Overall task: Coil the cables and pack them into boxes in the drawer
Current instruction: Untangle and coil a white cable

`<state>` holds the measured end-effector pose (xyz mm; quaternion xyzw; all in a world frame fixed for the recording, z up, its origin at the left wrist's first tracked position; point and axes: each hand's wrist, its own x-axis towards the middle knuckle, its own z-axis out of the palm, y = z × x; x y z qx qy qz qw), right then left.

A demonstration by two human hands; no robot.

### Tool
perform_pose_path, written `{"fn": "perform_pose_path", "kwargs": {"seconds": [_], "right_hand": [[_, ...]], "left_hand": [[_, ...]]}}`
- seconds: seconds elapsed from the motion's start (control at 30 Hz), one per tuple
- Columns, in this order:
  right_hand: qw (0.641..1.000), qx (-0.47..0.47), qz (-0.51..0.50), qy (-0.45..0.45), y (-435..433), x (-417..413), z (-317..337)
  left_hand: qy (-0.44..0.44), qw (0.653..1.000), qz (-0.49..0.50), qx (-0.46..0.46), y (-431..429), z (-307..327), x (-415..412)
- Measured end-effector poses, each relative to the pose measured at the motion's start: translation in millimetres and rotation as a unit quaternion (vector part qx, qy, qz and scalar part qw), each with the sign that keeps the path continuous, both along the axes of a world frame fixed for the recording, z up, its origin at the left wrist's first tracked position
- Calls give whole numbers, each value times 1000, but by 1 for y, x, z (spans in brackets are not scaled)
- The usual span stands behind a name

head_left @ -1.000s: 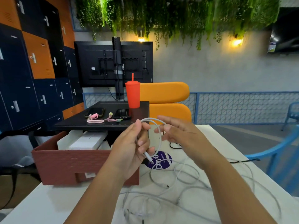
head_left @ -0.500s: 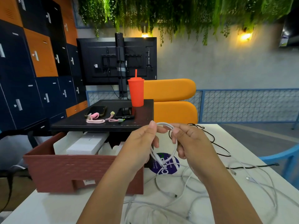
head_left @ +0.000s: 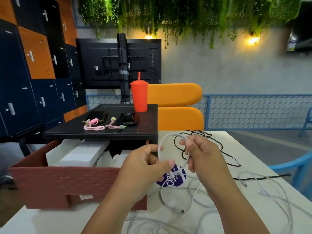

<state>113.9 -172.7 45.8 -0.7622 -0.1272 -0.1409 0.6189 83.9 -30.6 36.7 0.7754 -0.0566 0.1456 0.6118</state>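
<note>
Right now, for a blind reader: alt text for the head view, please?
Two hands hold a white cable in a small loop above a white table: left hand pinching near the plug, right hand gripping the opposite side. An open red-brown drawer holding white boxes stands left; loose cables lie around.

Fairly dim indoors, just a warm glow off two wall lamps point(head_left: 252, 40) under the hanging plants point(head_left: 185, 12), lockers point(head_left: 36, 53) bowing at the wide-angle edges, everything slightly soft.

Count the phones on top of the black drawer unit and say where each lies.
2. The left phone lies behind the pink straps; the right phone lies just in front of the orange tumbler. Nothing seems to hide another.
</note>
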Motion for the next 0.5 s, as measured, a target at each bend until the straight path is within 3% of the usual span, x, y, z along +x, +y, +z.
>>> {"fn": "perform_pose_path", "kwargs": {"seconds": [0.17,0.37,0.5], "right_hand": [[998,-43,-15,-45,3,-4,-2],[980,-135,-82,-118,-1,1,-8],[975,-169,-84,-119,-6,3,-8]], "left_hand": [[7,999,32,24,2,1,-3],[28,990,22,139,8,4,-8],[-16,977,97,192,20,5,-10]]}}
